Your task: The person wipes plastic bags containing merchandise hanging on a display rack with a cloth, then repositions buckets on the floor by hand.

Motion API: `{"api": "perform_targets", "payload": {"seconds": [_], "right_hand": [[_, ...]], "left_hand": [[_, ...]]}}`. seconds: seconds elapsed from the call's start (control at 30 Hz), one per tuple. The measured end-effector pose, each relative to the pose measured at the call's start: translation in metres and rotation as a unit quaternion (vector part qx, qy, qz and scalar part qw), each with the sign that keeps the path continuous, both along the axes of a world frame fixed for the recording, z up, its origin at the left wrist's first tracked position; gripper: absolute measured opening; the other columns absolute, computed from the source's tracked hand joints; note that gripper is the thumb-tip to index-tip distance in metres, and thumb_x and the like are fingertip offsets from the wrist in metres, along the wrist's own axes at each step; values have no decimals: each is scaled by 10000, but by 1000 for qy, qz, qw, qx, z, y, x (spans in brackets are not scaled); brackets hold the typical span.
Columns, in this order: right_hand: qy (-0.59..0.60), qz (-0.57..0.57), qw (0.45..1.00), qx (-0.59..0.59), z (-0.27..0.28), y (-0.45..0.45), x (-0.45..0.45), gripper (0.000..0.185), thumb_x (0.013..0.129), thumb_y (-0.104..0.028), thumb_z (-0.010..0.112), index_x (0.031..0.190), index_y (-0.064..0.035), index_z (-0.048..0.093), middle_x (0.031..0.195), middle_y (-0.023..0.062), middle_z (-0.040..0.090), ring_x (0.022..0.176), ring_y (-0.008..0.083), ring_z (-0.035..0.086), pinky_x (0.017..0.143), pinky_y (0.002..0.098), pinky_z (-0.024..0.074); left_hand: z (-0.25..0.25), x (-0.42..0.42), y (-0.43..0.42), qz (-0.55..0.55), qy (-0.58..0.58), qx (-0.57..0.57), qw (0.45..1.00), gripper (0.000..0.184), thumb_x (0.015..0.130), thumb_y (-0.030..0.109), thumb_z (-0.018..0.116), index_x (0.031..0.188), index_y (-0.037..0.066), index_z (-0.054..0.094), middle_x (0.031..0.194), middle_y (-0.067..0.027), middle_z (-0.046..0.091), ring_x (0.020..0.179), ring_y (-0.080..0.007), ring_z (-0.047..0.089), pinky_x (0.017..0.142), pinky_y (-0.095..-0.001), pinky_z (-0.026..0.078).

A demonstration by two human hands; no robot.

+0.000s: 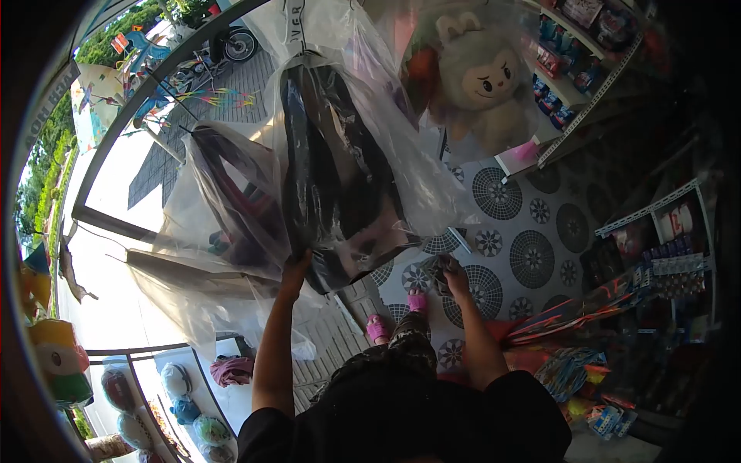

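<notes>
A dark garment [332, 154] in a clear plastic cover hangs in front of me. My left hand [296, 270] is closed on its lower left edge. In my right hand [452, 276], to the right of the garment's bottom, is a crumpled grey cloth [438, 272]. Left of the dark garment hang more plastic-covered items [239, 185]. A large plush toy [482, 85] in clear plastic hangs at the upper right.
Shelves with packaged goods [559, 69] rise at the upper right, and a rack [656, 231] stands at the right. Caps [176, 380] line the lower left beside a maroon cloth [231, 370]. Patterned floor [532, 258] lies ahead. A motorbike [239, 45] stands outside.
</notes>
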State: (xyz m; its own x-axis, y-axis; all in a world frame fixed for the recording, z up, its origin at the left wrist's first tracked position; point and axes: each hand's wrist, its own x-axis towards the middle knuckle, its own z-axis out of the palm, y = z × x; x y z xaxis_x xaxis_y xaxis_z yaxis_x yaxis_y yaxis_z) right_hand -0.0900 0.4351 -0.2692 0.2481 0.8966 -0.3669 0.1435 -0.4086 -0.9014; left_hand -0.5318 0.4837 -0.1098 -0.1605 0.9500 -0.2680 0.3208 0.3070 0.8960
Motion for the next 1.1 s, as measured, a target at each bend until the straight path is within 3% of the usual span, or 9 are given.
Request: {"api": "perform_targets", "payload": {"seconds": [0.07,0.2,0.27,0.37,0.47,0.57,0.7,0.83,1.1], "right_hand": [[56,-81,991,94,52,31,16,498,818,-132,582,1302,-48,497,1210,140,588,1132,238,554,943,328,413],[140,-4,955,262,158,116,16,440,857,-155,578,1268,-14,506,1198,130,583,1072,207,558,915,324,419],[-10,29,985,171,216,136,-9,433,860,-179,592,1253,-14,513,1145,124,609,1003,210,579,877,325,435],[-10,107,967,233,183,142,-53,431,856,-186,611,1240,-16,518,1077,123,631,959,235,596,843,330,448],[-57,191,963,182,156,131,-105,450,828,-195,655,1221,-20,523,1109,133,598,993,253,582,850,340,444],[0,231,956,181,170,103,-132,464,808,-195,679,1210,-23,523,1129,133,572,1019,236,570,867,346,439],[-53,247,952,173,193,82,-120,454,803,-194,673,1194,-13,528,1003,124,606,942,229,595,841,351,455],[-83,272,957,67,208,91,-75,429,808,-245,670,1114,25,537,958,141,605,881,241,600,772,356,462],[-121,130,958,227,247,136,-30,395,846,-155,630,1189,4,517,1062,139,600,1018,236,584,857,355,448]], "left_hand": [[-22,-21,9,45,205,80,974,500,899,367,567,1256,20,519,1214,-125,564,1122,-256,529,993,-321,352],[-7,11,0,90,77,176,977,592,873,322,623,1339,19,420,1288,-171,496,1216,-269,446,979,-395,375],[38,46,-1,79,44,149,985,708,861,324,648,1393,-9,321,1345,-245,417,1304,-277,356,1051,-394,293],[30,49,26,59,135,239,960,752,879,367,618,1419,-21,265,1385,-275,353,1327,-323,323,1090,-387,246],[30,50,67,1,0,162,987,693,899,329,571,1420,-16,270,1400,-260,347,1346,-348,287,1103,-393,236],[9,54,106,-139,81,201,966,601,904,291,525,1390,-6,335,1404,-242,362,1330,-361,315,1104,-400,243],[-44,64,170,-204,309,378,849,514,895,267,500,1336,15,417,1403,-225,376,1293,-345,375,1078,-412,292],[-26,85,210,-215,163,256,928,499,910,308,492,1323,32,440,1403,-213,381,1254,-344,419,1045,-424,330],[-12,110,265,67,-100,126,985,557,905,373,527,1384,127,382,1375,-150,435,1229,-303,450,1016,-402,354]]}}
